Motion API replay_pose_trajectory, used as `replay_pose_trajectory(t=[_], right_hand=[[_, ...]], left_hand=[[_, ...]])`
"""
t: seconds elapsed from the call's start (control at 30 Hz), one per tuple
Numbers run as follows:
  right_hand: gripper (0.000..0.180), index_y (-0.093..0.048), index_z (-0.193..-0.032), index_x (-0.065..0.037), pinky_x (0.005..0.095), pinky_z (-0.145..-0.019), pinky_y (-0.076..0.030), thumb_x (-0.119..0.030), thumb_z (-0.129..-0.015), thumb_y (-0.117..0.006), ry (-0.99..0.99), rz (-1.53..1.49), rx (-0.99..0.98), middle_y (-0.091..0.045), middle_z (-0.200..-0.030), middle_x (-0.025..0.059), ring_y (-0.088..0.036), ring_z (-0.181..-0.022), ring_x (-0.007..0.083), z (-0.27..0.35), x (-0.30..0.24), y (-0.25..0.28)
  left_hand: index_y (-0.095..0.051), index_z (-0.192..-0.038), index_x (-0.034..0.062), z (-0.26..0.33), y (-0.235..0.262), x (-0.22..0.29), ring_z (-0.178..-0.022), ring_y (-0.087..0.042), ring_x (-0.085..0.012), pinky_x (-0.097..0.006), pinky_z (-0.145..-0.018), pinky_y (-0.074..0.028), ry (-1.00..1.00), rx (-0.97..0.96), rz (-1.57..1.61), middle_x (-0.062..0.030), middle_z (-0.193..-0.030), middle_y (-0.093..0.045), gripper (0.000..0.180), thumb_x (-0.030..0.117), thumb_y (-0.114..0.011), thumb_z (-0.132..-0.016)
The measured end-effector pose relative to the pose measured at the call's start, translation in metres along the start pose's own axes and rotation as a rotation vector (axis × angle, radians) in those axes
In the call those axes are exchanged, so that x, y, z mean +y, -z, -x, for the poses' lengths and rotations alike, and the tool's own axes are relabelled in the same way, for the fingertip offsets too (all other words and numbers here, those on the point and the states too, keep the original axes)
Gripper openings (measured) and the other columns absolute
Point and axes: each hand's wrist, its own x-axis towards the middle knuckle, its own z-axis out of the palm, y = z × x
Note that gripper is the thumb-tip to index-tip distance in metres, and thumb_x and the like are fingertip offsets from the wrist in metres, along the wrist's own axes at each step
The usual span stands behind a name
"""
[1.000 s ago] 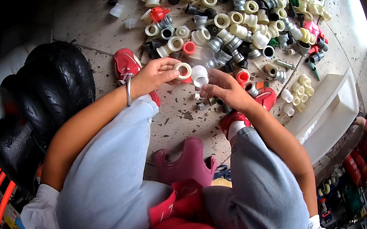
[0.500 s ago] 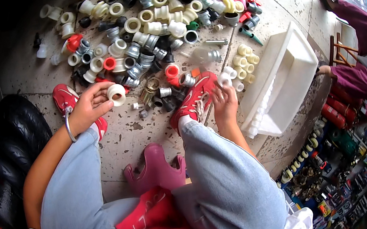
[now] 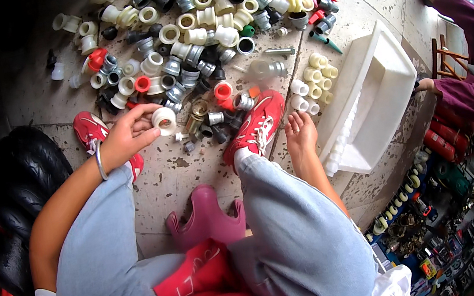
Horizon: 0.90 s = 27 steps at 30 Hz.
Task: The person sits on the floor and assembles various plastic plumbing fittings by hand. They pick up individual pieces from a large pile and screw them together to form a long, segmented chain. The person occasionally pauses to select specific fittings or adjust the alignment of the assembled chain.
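Observation:
My left hand (image 3: 134, 132) grips a white threaded plastic pipe fitting (image 3: 164, 121) between thumb and fingers, its round opening facing up. The fitting hangs above the floor, just short of the big pile of pipe fittings (image 3: 194, 52). Beside my red right shoe (image 3: 258, 123), my right hand (image 3: 301, 136) is palm up with its fingers loosely bent and nothing visible in them. Its fingertips are close to a small neat group of white and cream fittings (image 3: 313, 82) standing on the floor.
A white plastic bin (image 3: 382, 106) lies to the right of the small group. The pile mixes white, grey, black and red pieces. Black tyre-like rolls (image 3: 19, 201) stand at left, a pink stool (image 3: 204, 212) between my legs. At right are tools (image 3: 446, 214) and another person (image 3: 464, 96).
My right hand has let go of a white fitting at the near edge of the small group and drawn back slightly. My left hand has moved a little right with its fitting.

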Motion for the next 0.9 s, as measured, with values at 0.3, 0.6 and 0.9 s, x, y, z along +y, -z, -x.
replay_pose_trajectory(t=[0.3,0.6,0.9], right_hand=[[0.055,-0.059,-0.126,-0.009,0.036,-0.086,-0.049,-0.013,-0.075,-0.079,0.979,1.082,-1.422,-0.058,-0.112,0.0115,-0.06,-0.102,0.0243,0.131,-0.032,-0.107],[0.04,-0.054,-0.124,-0.005,0.0268,-0.075,-0.046,-0.019,-0.09,-0.069,0.272,0.459,-0.255,-0.062,-0.113,0.0053,-0.06,-0.097,0.0136,0.008,0.017,0.027],[0.057,-0.043,-0.131,-0.006,0.0289,-0.068,-0.042,-0.026,-0.087,-0.073,0.2,0.368,-0.02,-0.061,-0.096,0.0,-0.055,-0.085,0.0105,-0.062,0.03,0.032]], left_hand=[[-0.046,-0.133,-0.0042,-0.019,-0.048,0.028,-0.101,-0.064,-0.0149,-0.027,-0.085,-0.053,-0.024,-0.227,0.21,-0.0101,-0.115,-0.06,0.048,0.019,-0.063,-0.095],[-0.062,-0.106,0.0023,-0.018,0.061,-0.038,-0.079,-0.066,-0.0135,-0.029,-0.072,-0.053,-0.147,0.505,-0.326,-0.0071,-0.088,-0.068,0.023,0.016,-0.067,-0.087],[-0.057,-0.103,0.005,-0.004,0.075,-0.089,-0.084,-0.063,-0.0234,-0.035,-0.074,-0.053,-0.275,0.613,-0.907,-0.0092,-0.095,-0.055,0.025,0.008,-0.069,-0.082]])
